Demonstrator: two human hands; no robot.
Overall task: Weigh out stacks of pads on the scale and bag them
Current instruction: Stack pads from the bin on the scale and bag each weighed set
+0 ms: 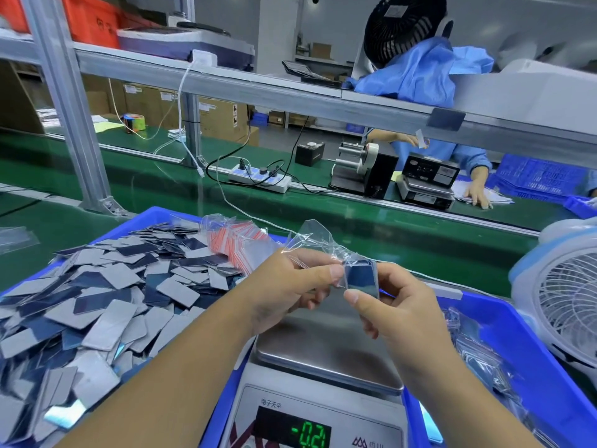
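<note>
My right hand (392, 305) pinches a small stack of grey and dark blue pads (361, 278) above the scale (326, 347). My left hand (290, 286) holds a clear plastic bag (311, 239) by its mouth, right against the stack. The lower end of the stack sits at the bag's opening. The steel scale pan is bare, and the green display (308, 431) reads -0.2. A big heap of loose pads (97, 302) fills the blue tray (155, 215) on the left. A bundle of empty red-striped zip bags (239, 244) lies at that tray's far edge.
A second blue tray (523, 344) on the right holds filled clear bags (484, 360). A white fan (562, 305) stands at the far right. Beyond the green conveyor belt (387, 221) another person works beside a power strip (258, 176), a tape dispenser (361, 169) and another scale.
</note>
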